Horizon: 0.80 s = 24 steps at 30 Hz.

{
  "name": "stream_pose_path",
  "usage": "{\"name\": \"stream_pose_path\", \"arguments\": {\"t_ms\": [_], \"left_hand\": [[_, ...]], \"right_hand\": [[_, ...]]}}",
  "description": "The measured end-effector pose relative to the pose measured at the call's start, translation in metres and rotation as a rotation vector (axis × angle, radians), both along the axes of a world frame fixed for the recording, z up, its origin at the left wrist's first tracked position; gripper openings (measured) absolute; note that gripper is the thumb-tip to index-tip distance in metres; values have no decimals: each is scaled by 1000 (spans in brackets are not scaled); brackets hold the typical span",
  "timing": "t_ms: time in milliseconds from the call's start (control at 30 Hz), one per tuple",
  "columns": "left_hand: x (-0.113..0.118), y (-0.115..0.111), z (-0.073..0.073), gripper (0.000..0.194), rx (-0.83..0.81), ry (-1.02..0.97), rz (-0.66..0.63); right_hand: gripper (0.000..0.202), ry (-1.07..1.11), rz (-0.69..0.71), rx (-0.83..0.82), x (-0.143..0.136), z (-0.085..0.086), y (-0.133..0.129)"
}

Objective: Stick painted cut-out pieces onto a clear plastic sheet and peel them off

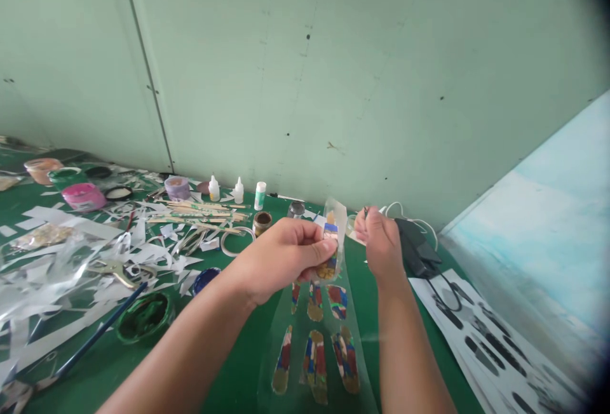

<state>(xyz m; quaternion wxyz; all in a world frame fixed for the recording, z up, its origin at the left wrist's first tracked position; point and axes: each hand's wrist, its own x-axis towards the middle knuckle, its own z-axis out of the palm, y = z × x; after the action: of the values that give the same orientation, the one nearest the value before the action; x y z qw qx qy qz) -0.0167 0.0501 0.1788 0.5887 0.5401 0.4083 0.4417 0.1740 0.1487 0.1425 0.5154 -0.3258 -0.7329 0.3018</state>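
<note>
My left hand (pixel 290 252) pinches a small painted piece (pixel 330 233) with blue, white and gold patches, backed by clear film, above the green table (pixel 229 363). To its right, my right hand (pixel 379 236) is closed with its fingertips around a small dark thing, too small to make out. Below the hands lies a clear sheet (pixel 295 338) bearing several oblong painted pieces (pixel 315 360) in red, blue and gold.
At the left are paper scraps (pixel 52 217), scissors (pixel 114 268), a blue brush (pixel 102 319) and a green paint jar (pixel 145 317). Wooden sticks (pixel 200 211) and small bottles (pixel 238 190) stand or lie behind. Printed sheets (pixel 490 338) and a black device (pixel 417 249) are at right.
</note>
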Motion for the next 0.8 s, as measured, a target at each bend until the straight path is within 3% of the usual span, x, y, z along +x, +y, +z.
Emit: {"name": "stream_pose_path", "arguments": {"t_ms": [100, 167, 367, 800], "left_hand": [[0, 3, 1, 32, 65, 11, 110], [0, 4, 2, 31, 107, -35, 160], [1, 5, 4, 33, 94, -103, 179], [0, 7, -4, 34, 44, -281, 31]], "right_hand": [[48, 23, 156, -38, 0, 7, -7], [48, -88, 232, -3, -4, 11, -14], [48, -208, 295, 17, -15, 12, -24], [47, -161, 189, 94, -19, 4, -21]]}}
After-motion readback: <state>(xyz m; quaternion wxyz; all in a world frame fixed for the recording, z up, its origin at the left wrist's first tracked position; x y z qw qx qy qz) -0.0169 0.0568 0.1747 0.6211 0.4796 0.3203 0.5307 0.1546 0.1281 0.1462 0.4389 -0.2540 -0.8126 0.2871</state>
